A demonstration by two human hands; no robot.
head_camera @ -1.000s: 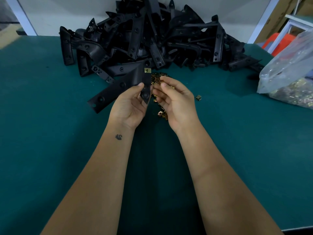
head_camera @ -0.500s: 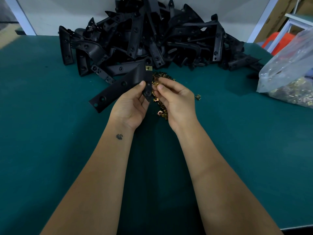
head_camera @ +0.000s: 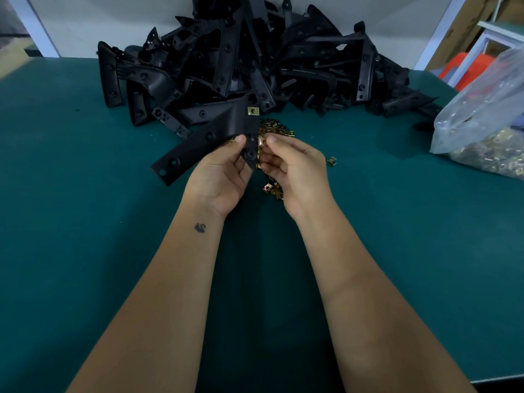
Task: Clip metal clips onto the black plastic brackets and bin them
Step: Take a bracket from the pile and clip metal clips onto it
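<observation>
Item: black plastic bracket [head_camera: 209, 137], flat L-shaped strip w/ holes. Held off the teal-covered table [head_camera: 85, 222] by left hand [head_camera: 224, 177], thumb on top face, fingers curled under. Long axis runs from the hands out to far left, sloping down; short leg runs up-down along the gap betw. the 2 hands.

Item: brass-coloured metal clip, fitted [head_camera: 253, 111]. 1 seated on bracket's top end, just beyond both hands.

Item: loose brass metal clip [head_camera: 261, 143]. Pinched at right hand [head_camera: 295, 171] fingertips, touching or nearly touching bracket's right edge; exact contact not clear. Right hand is the nearer one to that edge, so the push looks to go leftward onto it, aimed at the hole beside left thumb.

Item: heap of loose brass clips [head_camera: 275, 129]. Directly behind and under right hand.

Item: pile of black brackets [head_camera: 255, 58]. Well beyond both hands.

Item: clear plastic bag of clips [head_camera: 487, 123]. Far right of right hand.

Bin: not in view.
</observation>
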